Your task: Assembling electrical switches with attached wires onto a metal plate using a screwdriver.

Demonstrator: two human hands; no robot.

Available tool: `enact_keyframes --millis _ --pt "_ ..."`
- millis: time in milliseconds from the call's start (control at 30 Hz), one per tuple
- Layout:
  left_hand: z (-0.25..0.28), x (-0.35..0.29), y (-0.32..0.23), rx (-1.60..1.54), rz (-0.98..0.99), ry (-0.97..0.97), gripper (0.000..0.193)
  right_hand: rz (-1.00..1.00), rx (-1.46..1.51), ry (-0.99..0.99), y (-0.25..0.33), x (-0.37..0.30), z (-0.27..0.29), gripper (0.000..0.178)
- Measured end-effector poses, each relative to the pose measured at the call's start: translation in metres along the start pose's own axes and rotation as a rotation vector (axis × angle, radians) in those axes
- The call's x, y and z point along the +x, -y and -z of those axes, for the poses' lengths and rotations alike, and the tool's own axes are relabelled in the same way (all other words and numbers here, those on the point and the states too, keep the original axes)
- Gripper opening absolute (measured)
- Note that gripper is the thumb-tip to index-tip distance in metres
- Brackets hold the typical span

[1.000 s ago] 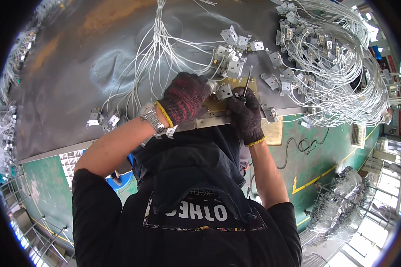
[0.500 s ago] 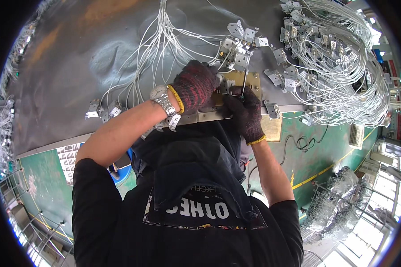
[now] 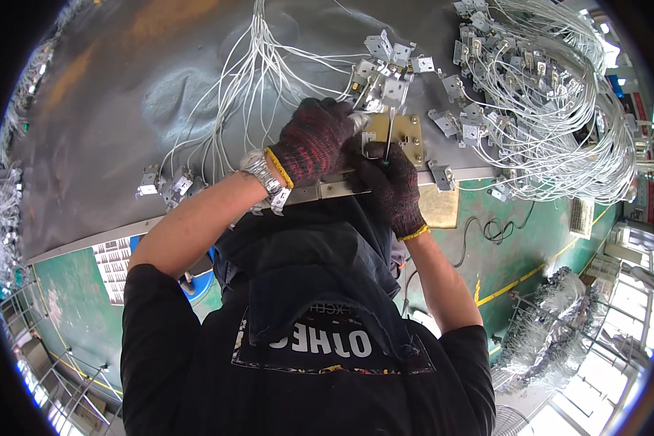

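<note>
My left hand (image 3: 316, 138), in a dark red-and-black knit glove, is closed at the left side of a brass-coloured plate (image 3: 402, 129) on the table edge. Whatever its fingers grip is too small and hidden to name. Held in my gloved right hand (image 3: 394, 190) is a screwdriver (image 3: 390, 135), its thin metal shaft pointing away from me across the plate. Just beyond the plate lies a pile of metal brackets (image 3: 385, 76), some joined to white wires (image 3: 258, 80) that fan out from the far side.
A large heap of wired brackets (image 3: 552, 109) covers the table's right side. Several brackets (image 3: 178, 187) lie by the near edge at left. The grey metal tabletop (image 3: 109, 138) has dents. Below are a green floor (image 3: 487, 251) and a black cable (image 3: 494, 231).
My right hand and the screwdriver have shifted slightly left and toward me, and the shaft stands more upright in the picture. My left hand has moved a little to the left.
</note>
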State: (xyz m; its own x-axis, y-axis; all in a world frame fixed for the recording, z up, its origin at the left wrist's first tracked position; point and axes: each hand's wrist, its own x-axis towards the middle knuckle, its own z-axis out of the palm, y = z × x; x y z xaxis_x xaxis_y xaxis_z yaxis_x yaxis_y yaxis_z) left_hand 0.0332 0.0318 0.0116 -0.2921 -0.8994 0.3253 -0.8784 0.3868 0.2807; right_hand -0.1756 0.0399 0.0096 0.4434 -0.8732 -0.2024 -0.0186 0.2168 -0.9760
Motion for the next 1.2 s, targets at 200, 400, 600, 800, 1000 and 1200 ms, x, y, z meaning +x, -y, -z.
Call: enact_keyframes --millis 200,400,600,800,1000,1200 --pt "-0.012 0.009 -0.001 -0.01 -0.156 0.04 0.043 0.075 -0.175 0.085 0.0 -0.004 0.016 0.031" --pt "-0.009 0.01 -0.007 -0.016 -0.054 0.186 0.052 -0.083 -0.363 0.046 0.029 -0.027 0.054 0.053" --pt "0.008 0.011 -0.015 -0.005 -0.011 0.23 0.053 -0.046 -0.615 0.04 0.069 -0.051 0.059 0.05" --pt "-0.009 0.011 -0.011 -0.052 -0.096 0.009 0.04 0.342 -1.013 0.058 0.08 -0.05 0.035 0.032" --pt "-0.015 0.012 -0.009 -0.053 -0.092 0.024 0.033 0.322 -1.141 0.046 0.092 -0.053 0.023 0.028" --pt "-0.019 0.018 -0.008 -0.018 -0.072 0.057 0.028 0.322 -1.102 -0.02 0.084 -0.049 0.015 0.027"
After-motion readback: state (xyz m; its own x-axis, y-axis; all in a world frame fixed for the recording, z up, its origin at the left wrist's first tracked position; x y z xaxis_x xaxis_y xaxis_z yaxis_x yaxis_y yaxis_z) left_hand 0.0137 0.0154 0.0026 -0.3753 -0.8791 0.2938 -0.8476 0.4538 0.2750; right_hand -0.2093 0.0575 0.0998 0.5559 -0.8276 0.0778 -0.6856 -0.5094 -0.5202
